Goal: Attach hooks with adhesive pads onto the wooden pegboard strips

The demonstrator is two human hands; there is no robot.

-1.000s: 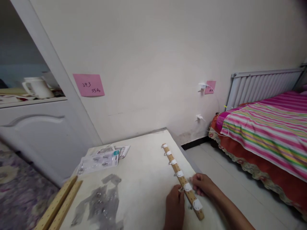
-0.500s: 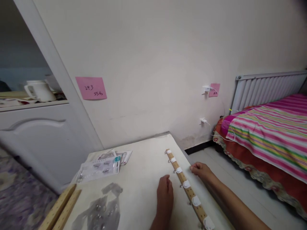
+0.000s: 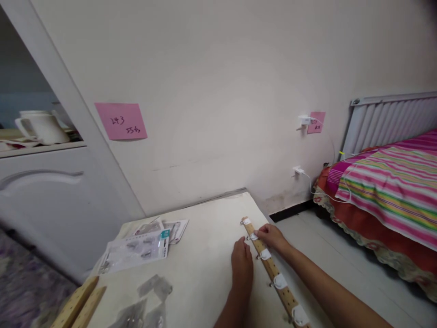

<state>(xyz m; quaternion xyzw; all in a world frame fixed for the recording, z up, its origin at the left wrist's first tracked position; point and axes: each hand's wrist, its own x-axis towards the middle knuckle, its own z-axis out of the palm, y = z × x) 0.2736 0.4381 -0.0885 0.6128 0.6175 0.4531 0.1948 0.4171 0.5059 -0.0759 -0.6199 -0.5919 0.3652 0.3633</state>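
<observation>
A long wooden strip (image 3: 272, 269) with rows of small holes lies along the right side of the white table. Several white tags sit across it, such as the tag (image 3: 280, 281), with small metal pieces at the strip's left edge. The thumb and fingers of my right hand (image 3: 272, 238) pinch the second white tag (image 3: 253, 236) from the far end. My left hand (image 3: 242, 264) is on the other side of the strip, fingers curled together, its tips close to the metal piece by that same tag. What they hold, if anything, is hidden.
Blister packs (image 3: 136, 250) lie at the table's left rear, with clear plastic bags (image 3: 146, 300) in front of them. Two more wooden strips (image 3: 82, 303) rest at the left edge. The wall stands behind the table (image 3: 201, 228); a bed (image 3: 392, 191) is at right.
My right hand has moved left onto the strip and taken the second tag. My left hand has come closer to the strip. The view has shifted slightly.
</observation>
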